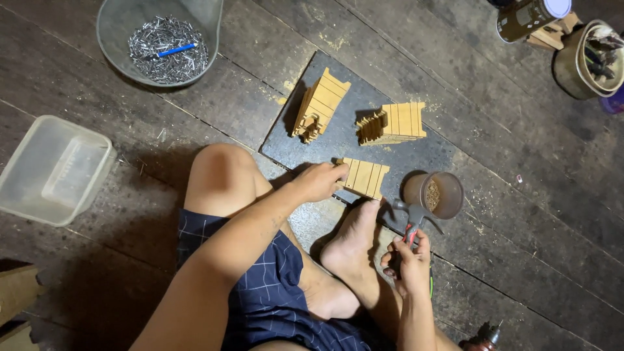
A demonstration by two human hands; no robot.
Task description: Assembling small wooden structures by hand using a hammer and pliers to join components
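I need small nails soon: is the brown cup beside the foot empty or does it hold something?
Not empty. The brown cup stands upright on the dark board, and a small heap of fine pieces shows inside; what they are cannot be told.

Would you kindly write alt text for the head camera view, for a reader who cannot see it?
Seated on a plank floor, a person's left hand steadies a small slatted wooden piece on a dark board, while the right hand grips a red-handled hammer. A cup of small nails stands nearby.

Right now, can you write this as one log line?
left hand: holds wooden piece | right hand: grips hammer | cup: beside hammer
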